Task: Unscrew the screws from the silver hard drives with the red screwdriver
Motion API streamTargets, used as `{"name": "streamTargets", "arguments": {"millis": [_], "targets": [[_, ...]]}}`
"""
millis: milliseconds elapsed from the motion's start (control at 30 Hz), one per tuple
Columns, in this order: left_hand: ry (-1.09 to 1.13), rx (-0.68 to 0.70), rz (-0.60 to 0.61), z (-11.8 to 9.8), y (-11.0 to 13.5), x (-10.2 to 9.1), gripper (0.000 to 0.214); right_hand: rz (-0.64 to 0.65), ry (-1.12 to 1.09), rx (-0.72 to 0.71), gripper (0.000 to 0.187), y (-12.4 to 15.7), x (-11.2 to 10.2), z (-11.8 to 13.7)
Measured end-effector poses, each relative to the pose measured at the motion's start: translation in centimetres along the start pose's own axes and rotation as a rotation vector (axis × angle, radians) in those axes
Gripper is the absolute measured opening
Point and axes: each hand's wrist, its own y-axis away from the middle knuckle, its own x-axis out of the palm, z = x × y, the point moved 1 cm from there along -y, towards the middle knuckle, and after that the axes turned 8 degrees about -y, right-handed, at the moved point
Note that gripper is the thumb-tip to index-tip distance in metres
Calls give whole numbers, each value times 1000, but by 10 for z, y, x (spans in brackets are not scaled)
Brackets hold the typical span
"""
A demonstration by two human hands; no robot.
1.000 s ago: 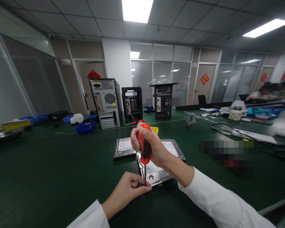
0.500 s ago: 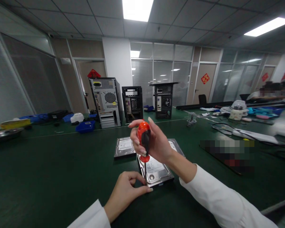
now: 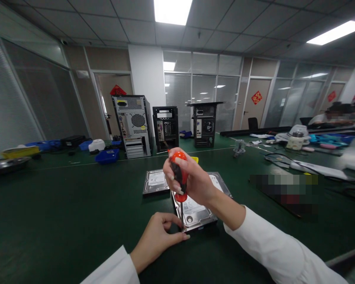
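My right hand (image 3: 192,179) is wrapped round the orange and black handle of a screwdriver (image 3: 178,175), which stands upright with its tip on the near left corner of a silver hard drive (image 3: 197,211). My left hand (image 3: 156,238) rests on the green table (image 3: 62,213) at that corner, thumb and fingers pinched around the screwdriver's shaft near the tip. A second hard drive (image 3: 155,182) lies flat just behind and to the left.
Three computer towers (image 3: 133,126) stand at the back of the table. Blue bins (image 3: 106,156) and a yellow tray (image 3: 16,151) sit at the far left. Cables, tools and a white device (image 3: 296,140) lie at the right, where other people sit.
My right hand's fingers lifted off the handle half a second ago and have closed round it again. The left hand has kept its place at the drive's corner.
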Motion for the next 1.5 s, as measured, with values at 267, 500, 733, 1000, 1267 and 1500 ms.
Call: {"name": "streamTargets", "arguments": {"millis": [267,500,733,1000,1267,1500], "targets": [[39,3,62,2,-3,-1,33,-61,25,-54,16,1,-4,4],[16,0,115,3,-5,-7,39,-34,92,-60,17,1,-3,1],[-90,94,139,11,-8,-37,37,-11,68,38,23,6,-11,15],[-201,274,21,0,1,-30,25,24,101,-10,26,3,-11,14],[-396,314,-87,-1,7,-27,29,82,47,103,22,3,-9,16],[-475,320,-124,2,6,-25,14,24,80,-6,20,1,-9,10]]}}
